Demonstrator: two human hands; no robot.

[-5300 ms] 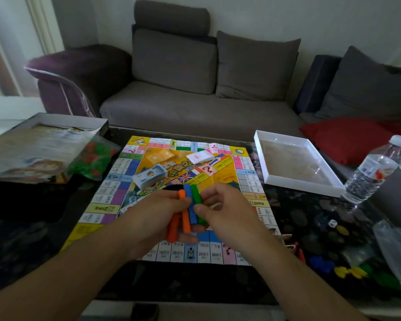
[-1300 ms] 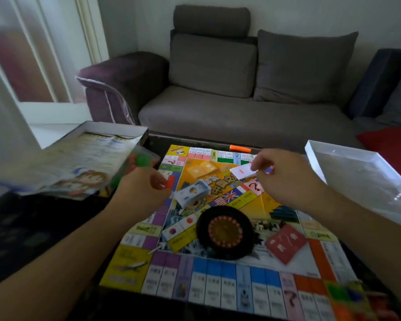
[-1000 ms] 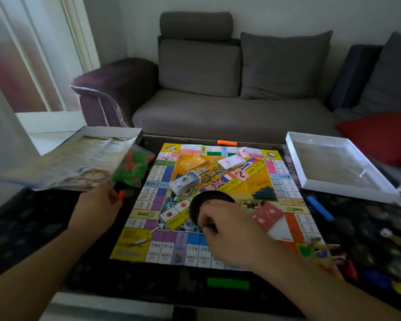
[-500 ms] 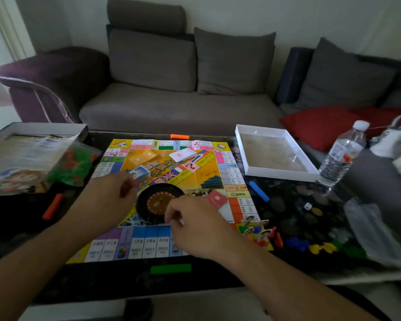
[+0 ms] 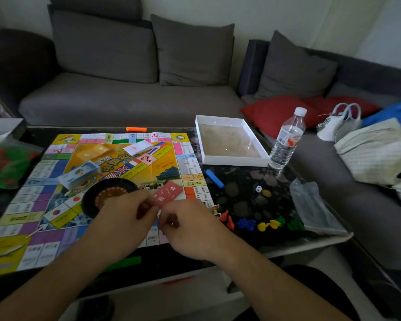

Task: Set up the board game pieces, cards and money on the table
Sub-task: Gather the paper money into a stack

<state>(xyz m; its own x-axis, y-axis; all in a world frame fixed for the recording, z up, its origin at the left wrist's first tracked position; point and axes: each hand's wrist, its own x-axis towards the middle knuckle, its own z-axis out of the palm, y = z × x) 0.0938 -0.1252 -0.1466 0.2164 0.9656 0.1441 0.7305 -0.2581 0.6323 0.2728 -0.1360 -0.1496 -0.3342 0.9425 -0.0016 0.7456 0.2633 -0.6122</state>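
Both hands met low in the middle of the frame: the left hand (image 5: 127, 216) and the right hand (image 5: 188, 224) pinched the near end of a red card deck (image 5: 168, 193) between curled fingers, lifted just over the game board (image 5: 56, 205). The fingertips hid the deck's lower edge, and the left hand covered part of the black spinner (image 5: 102, 193). The board's lower left corner was blurred. Half a second earlier the deck lay flat on the board and the hands were apart. A green stick (image 5: 125, 262) on the bench (image 5: 252, 181) was partly hidden by the left forearm.
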